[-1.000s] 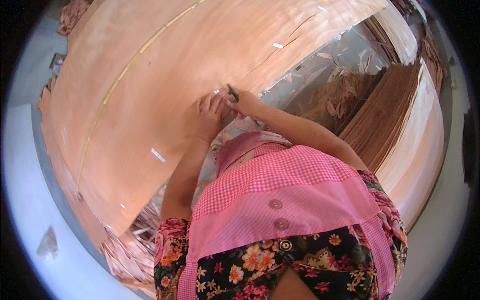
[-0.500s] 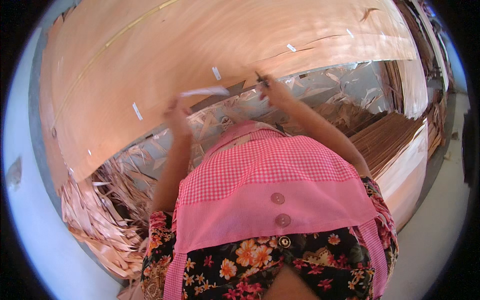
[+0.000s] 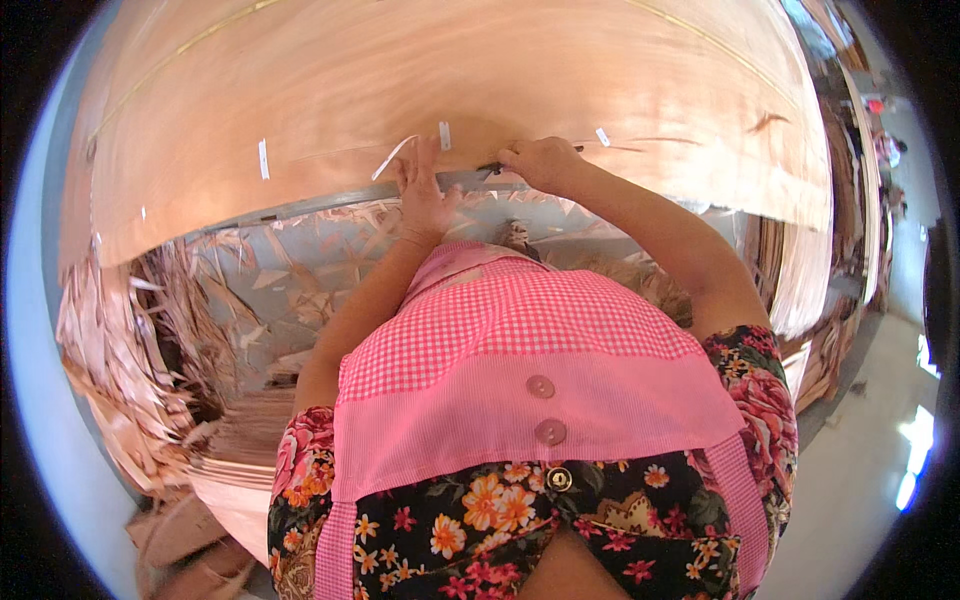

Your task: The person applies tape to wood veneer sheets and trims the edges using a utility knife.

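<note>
A wide, thin sheet of light-brown wood veneer (image 3: 330, 100) spreads out before me. Several short pieces of white tape (image 3: 264, 158) are stuck along its near part. My left hand (image 3: 425, 205) is at the near edge, fingers pointing away from me, with a curled strip of white tape (image 3: 393, 158) between them. To its right, my right hand (image 3: 545, 165) rests at the same edge, closed round a slim dark tool (image 3: 491, 168). The tool sticks out on both sides of the fist; its exact kind is too small to tell.
Torn veneer scraps (image 3: 130, 370) heap up at the left, and more litter the grey floor (image 3: 280, 255) below the sheet's edge. Stacked veneer (image 3: 250, 430) lies at lower left. Further sheets (image 3: 850, 190) stand at the right. Yellowish strips (image 3: 190, 45) cross the far part.
My view has shifted to the right. Both hands have moved in to the sheet's near edge, the left swinging its tape strip from level to slanted. My right hand has lowered its tool onto the edge.
</note>
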A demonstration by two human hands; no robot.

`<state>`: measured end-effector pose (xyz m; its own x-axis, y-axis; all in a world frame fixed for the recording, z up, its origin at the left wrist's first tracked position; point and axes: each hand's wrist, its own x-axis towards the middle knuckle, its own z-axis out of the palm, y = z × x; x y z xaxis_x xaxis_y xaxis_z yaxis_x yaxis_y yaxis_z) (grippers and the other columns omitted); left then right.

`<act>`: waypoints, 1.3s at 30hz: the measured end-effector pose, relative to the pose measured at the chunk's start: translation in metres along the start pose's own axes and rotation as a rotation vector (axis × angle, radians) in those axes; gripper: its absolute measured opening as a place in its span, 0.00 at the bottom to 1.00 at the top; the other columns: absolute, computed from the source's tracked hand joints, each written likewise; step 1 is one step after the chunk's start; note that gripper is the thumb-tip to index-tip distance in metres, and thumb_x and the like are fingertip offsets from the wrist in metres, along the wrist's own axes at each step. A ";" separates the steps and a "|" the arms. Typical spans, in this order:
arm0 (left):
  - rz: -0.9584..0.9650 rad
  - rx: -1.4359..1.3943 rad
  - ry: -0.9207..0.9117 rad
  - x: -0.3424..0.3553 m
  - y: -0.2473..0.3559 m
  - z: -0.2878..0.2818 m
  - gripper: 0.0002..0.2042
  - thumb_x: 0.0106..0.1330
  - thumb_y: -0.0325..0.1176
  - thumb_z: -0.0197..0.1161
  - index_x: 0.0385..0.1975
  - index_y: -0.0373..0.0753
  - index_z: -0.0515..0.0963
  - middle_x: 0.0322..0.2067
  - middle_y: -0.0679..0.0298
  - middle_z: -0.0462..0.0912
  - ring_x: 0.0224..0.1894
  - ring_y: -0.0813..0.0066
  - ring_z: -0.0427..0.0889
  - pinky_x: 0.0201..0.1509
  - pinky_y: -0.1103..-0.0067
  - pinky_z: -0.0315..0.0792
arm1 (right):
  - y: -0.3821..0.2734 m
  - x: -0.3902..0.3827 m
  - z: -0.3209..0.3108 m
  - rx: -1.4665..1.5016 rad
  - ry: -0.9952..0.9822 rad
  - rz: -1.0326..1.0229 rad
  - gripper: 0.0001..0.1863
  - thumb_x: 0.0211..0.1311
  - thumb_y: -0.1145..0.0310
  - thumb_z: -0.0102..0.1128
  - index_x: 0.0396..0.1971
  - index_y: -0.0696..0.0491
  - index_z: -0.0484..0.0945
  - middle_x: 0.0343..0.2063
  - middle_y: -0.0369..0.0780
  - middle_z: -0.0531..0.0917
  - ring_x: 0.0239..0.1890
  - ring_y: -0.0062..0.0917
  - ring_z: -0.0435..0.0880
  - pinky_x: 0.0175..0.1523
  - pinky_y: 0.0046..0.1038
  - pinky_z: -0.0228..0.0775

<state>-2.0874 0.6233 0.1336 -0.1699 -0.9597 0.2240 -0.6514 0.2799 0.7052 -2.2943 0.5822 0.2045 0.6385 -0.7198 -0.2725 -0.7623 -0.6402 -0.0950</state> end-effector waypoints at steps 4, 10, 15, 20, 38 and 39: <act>-0.162 0.218 0.029 0.005 0.040 0.023 0.43 0.47 0.44 0.63 0.60 0.37 0.46 0.60 0.54 0.51 0.64 0.52 0.41 0.60 0.52 0.29 | 0.026 -0.003 0.009 0.024 0.055 -0.121 0.09 0.55 0.65 0.45 0.35 0.48 0.70 0.30 0.43 0.76 0.30 0.37 0.79 0.29 0.36 0.71; -0.184 0.315 0.136 0.004 0.042 0.048 0.45 0.46 0.47 0.63 0.60 0.37 0.45 0.61 0.61 0.51 0.64 0.52 0.40 0.60 0.50 0.29 | 0.116 -0.048 0.008 -0.055 -0.046 -0.082 0.10 0.57 0.64 0.43 0.38 0.46 0.67 0.22 0.44 0.76 0.25 0.39 0.78 0.25 0.39 0.67; -0.222 0.293 0.130 0.005 0.036 0.051 0.44 0.45 0.46 0.64 0.60 0.40 0.47 0.61 0.62 0.51 0.64 0.55 0.41 0.61 0.53 0.28 | 0.161 -0.081 0.010 -0.074 0.029 -0.031 0.17 0.54 0.56 0.48 0.43 0.44 0.66 0.23 0.45 0.77 0.26 0.39 0.78 0.27 0.38 0.68; -0.234 0.171 0.185 0.006 0.043 0.038 0.40 0.50 0.40 0.63 0.61 0.42 0.46 0.59 0.57 0.55 0.63 0.59 0.48 0.63 0.61 0.35 | 0.134 -0.086 0.042 0.060 0.326 -0.016 0.25 0.45 0.51 0.58 0.43 0.48 0.69 0.21 0.42 0.78 0.24 0.37 0.78 0.27 0.34 0.68; -0.546 -0.509 -0.100 0.031 0.131 0.060 0.08 0.54 0.34 0.58 0.32 0.40 0.79 0.27 0.63 0.78 0.23 0.73 0.75 0.26 0.79 0.68 | 0.057 -0.088 0.028 1.537 -0.088 0.329 0.11 0.52 0.66 0.56 0.32 0.57 0.75 0.19 0.38 0.78 0.20 0.20 0.77 0.20 0.21 0.65; -0.465 -0.275 -0.039 0.040 0.123 0.068 0.08 0.52 0.35 0.59 0.31 0.43 0.80 0.31 0.63 0.78 0.28 0.70 0.76 0.30 0.77 0.68 | 0.058 -0.084 0.032 1.481 -0.101 0.476 0.09 0.52 0.67 0.56 0.28 0.58 0.76 0.17 0.38 0.78 0.17 0.19 0.76 0.19 0.20 0.63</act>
<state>-2.2250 0.6176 0.1838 0.0593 -0.9827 -0.1753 -0.4478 -0.1832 0.8752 -2.3957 0.6142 0.1909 0.3537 -0.7125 -0.6060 -0.3446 0.5031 -0.7926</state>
